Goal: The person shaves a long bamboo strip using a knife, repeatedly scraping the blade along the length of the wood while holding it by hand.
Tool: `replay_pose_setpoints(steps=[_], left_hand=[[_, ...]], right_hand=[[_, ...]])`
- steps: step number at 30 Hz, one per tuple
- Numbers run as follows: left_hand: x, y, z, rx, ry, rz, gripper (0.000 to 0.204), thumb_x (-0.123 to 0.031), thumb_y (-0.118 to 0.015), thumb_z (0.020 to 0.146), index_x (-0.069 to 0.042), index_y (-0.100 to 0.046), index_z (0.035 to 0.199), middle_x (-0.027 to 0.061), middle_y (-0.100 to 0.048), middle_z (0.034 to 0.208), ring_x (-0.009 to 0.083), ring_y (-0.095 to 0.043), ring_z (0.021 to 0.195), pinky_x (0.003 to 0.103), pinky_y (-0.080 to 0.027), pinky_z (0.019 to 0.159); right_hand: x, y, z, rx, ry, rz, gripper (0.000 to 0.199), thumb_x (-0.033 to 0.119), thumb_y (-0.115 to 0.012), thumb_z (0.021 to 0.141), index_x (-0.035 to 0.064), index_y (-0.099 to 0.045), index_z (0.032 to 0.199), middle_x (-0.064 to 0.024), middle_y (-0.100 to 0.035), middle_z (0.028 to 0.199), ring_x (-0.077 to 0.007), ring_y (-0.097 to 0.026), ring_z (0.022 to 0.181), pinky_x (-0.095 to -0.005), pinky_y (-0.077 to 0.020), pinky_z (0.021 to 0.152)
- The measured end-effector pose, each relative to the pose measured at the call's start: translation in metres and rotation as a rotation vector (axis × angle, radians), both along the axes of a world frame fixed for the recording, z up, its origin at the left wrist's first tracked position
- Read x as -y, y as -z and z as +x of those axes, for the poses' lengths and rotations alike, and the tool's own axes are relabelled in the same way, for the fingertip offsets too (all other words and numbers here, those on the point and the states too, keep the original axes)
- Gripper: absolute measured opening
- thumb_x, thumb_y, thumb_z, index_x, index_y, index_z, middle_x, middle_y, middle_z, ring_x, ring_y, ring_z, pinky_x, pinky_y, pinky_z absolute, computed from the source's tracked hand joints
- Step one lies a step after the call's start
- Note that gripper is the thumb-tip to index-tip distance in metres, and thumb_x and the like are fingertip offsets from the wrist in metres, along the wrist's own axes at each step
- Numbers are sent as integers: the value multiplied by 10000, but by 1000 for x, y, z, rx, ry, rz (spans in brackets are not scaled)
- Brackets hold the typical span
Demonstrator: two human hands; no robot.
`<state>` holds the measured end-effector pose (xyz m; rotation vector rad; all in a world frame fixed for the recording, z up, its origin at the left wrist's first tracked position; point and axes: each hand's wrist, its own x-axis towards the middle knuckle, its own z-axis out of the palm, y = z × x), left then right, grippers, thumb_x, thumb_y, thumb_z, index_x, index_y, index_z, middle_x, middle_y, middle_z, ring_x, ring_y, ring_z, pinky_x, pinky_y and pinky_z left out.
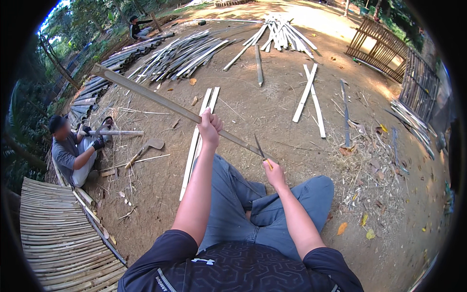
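Note:
My left hand (210, 127) is closed around a long split bamboo strip (155, 100). The strip slants from the upper left down to the right, across the front of my knees. My right hand (274, 173) grips the yellowish handle of a knife (259, 146), its narrow dark blade pointing up and away from me. The blade crosses close to the strip's lower right end; whether its edge touches the bamboo I cannot tell. Two pale bamboo strips (190, 158) lie on the ground beyond my left arm, partly hidden by it.
At left a seated co-worker (73, 151) handles a bamboo pole, near a broad-bladed chopping tool (154, 144). A slatted bamboo bench (63, 228) stands at lower left. Piles of strips (180, 56) and crossed strips (305, 92) lie ahead; bamboo panels (379, 48) stand at right.

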<state>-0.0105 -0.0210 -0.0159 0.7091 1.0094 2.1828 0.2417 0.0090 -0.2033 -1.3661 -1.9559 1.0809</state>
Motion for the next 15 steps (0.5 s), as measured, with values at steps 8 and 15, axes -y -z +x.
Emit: replay_pose_setpoints(steps=[8,15], left_hand=[[1,-3,0,-2,-12,-23,440,-296,-469,1007,-181,-261,636,-54,-215,506,75,-183,426,287,-160,404],[-21,-4,12,25,-11,-7,454,-320,-470,1015,-189,-291,619,-63,-213,491,83,-173,414,298,-151,403]], right_hand=[[-6,8,2,46,-4,14,356,393,-548,970,79,-693,1055,-212,-711,979,-416,-673,962,-502,-521,826],[-27,51,33,333,119,-219,370,367,-532,976,61,-701,1095,-258,-698,1027,-429,-667,1008,-513,-521,878]])
